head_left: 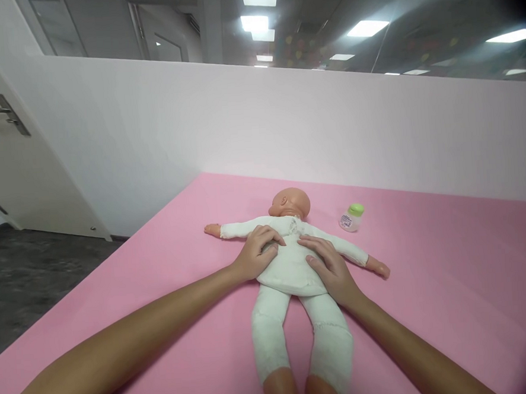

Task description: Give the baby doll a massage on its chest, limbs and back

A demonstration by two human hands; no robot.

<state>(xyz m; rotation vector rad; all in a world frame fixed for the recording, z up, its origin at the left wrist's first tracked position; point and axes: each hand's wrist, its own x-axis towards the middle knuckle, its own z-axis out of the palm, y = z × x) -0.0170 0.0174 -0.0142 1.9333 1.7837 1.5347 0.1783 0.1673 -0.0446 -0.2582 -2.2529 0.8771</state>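
A baby doll (294,269) with a white cloth body lies on a pink table, its arms spread wide and its legs toward me. Its bald head is turned to the left, and the seam at the neck suggests it lies face down. My left hand (258,251) rests on the left side of the doll's torso, fingers bent slightly over the cloth. On the opposite side of the torso lies my right hand (332,264), its fingers extended and the thumb apart. Both hands touch the cloth without gripping it.
Right of the doll's head stands a small clear jar (351,218) with a green lid. The pink tabletop (450,280) meets a white wall (285,124) at the back, with glass above it. A door (23,146) and dark floor are at the left.
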